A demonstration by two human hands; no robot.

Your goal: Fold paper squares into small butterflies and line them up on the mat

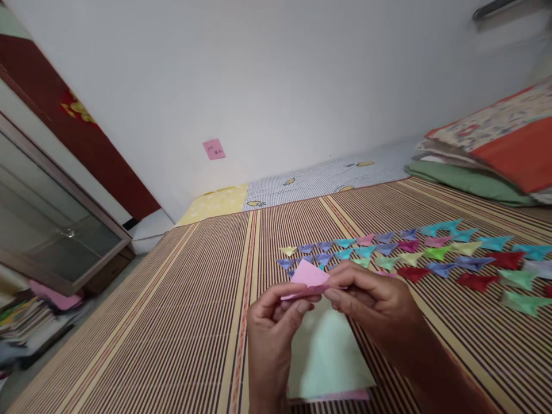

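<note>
A folded piece of pink paper (308,275) is held up in front of me between both hands. My left hand (276,322) pinches its left end between thumb and fingers. The right end is gripped by my right hand (371,299) in the same way. One pink corner points upward and a narrow folded strip runs along the bottom. Beneath my hands lies a pale green sheet of paper (330,351), with a pink edge showing under it. Beyond my hands, rows of small folded paper pieces (437,253) in many colours lie on the striped mat.
The striped mat (194,310) reaches back to a patterned cloth (297,187) along the white wall. A pink note (214,149) with writing is stuck to the wall. Folded bedding (487,155) is stacked at the right. At the left stand a glass-fronted cabinet (52,213) and books (26,319).
</note>
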